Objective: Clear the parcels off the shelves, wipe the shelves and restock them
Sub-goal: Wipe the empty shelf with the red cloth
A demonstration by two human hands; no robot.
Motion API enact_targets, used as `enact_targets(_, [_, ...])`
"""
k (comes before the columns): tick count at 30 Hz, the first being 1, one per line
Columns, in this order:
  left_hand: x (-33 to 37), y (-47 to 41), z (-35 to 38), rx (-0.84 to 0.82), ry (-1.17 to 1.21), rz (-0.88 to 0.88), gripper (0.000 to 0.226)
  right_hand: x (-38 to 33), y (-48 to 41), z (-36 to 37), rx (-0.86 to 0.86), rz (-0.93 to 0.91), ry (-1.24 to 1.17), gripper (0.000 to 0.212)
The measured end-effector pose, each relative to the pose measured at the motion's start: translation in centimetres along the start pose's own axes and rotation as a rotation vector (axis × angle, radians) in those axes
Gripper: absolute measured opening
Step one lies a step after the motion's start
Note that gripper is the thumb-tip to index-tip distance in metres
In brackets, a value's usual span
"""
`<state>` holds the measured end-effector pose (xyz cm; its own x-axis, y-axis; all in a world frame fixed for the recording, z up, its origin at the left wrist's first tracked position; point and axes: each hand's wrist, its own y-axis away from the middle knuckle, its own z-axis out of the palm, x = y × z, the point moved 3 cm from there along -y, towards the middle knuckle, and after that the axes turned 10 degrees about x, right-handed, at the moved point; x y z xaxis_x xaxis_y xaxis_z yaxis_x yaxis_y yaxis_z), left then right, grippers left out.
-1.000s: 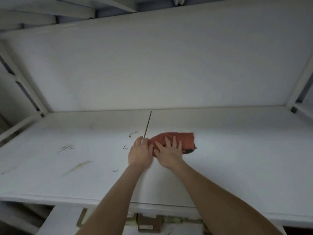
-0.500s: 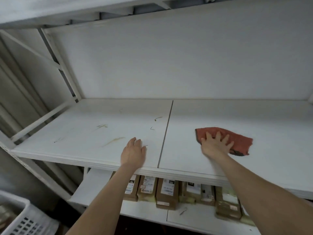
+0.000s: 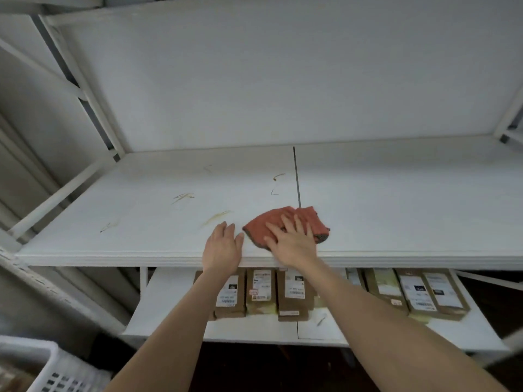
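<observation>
The fingers (image 3: pixel 294 226) of the right hand (image 3: pixel 291 244) are lying spread and flat on top of a red cloth (image 3: pixel 278 220), pressing it down onto the shelf (image 3: pixel 396 210) rather than gripping it; nothing is curled around the fabric. The cloth is sitting crumpled near the front edge of the shelf, straddling the dark seam (image 3: pixel 296 176) where the two white shelf boards are meeting, with a darker grey hem showing along its lower edge.

Just to the left, the left hand (image 3: pixel 222 247) is resting palm down on the bare board, its fingers (image 3: pixel 226 229) held together and extended, holding nothing. Its fingertips are lying close beside the cloth's left corner, apart from it, and its wrist is hanging over the shelf's front lip.

Beyond the hands, several yellowish scuff marks (image 3: pixel 216 217) are showing on the left board. The upper shelf is carrying nothing but the cloth and the hands.

Below it, a lower shelf (image 3: pixel 169 315) is holding a row of brown parcels (image 3: pixel 291 290) with white printed labels, standing side by side and partly hidden behind both forearms. At the bottom left corner, a white slotted basket (image 3: pixel 48 369) is sitting in view, its contents blurred.
</observation>
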<state>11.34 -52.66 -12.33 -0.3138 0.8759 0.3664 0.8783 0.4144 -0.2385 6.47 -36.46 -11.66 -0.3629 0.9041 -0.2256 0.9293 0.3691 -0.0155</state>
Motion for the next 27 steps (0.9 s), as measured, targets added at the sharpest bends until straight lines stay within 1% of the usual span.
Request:
enact_targets(4, [-0.4,0.3,-0.1,-0.031,0.032,0.045,0.051,8.4,0.8,-1.9,0.028,0.277,0.039,0.055])
enact_targets(6, [-0.7,0.4,-0.3,-0.034,0.03,0.052,0.052,10.2,1.3,-2.4,0.024,0.388,0.052,0.055])
enact_targets(7, [-1.0,0.4,-0.4,-0.03,0.015,0.059,0.052,10.0,1.3,-2.4,0.025,0.424,0.054,0.056])
enact_targets(9, [-1.6,0.3,-0.5,-0.021,-0.031,0.072,0.052,7.4,1.4,-1.8,0.034,0.421,0.063,0.056])
enact_targets(12, [-2.1,0.3,-0.7,-0.008,-0.091,0.084,0.051,0.6,1.4,0.1,0.042,0.229,0.064,0.056])
enact_targets(14, [-2.0,0.2,-0.6,-0.009,-0.128,0.108,0.051,-3.2,1.3,1.0,0.019,0.098,0.046,0.056])
enact_targets(16, [-1.9,0.0,-0.4,0.007,-0.166,0.128,0.051,-4.4,0.7,1.2,-0.009,0.034,0.036,0.056])
enact_targets(18, [-1.9,-0.1,-0.2,0.017,-0.196,0.123,0.051,-2.7,-0.1,0.7,-0.006,0.009,0.036,0.056])
enact_targets(20, [-2.0,-0.1,0.0,0.014,-0.214,0.11,0.052,0.9,-0.7,-0.2,0.017,0.056,0.054,0.057])
enact_targets(24, [-2.1,-0.1,0.2,0.034,-0.229,0.118,0.052,8.3,-1.4,-2.1,0.034,0.322,0.068,0.057])
enact_targets(25, [-2.1,-0.1,0.2,0.042,-0.233,0.119,0.052,8.9,-1.6,-2.2,0.027,0.364,0.078,0.057])
enact_targets(27, [-2.1,-0.1,0.2,0.049,-0.238,0.116,0.052,7.9,-2.0,-1.8,0.029,0.392,0.094,0.058])
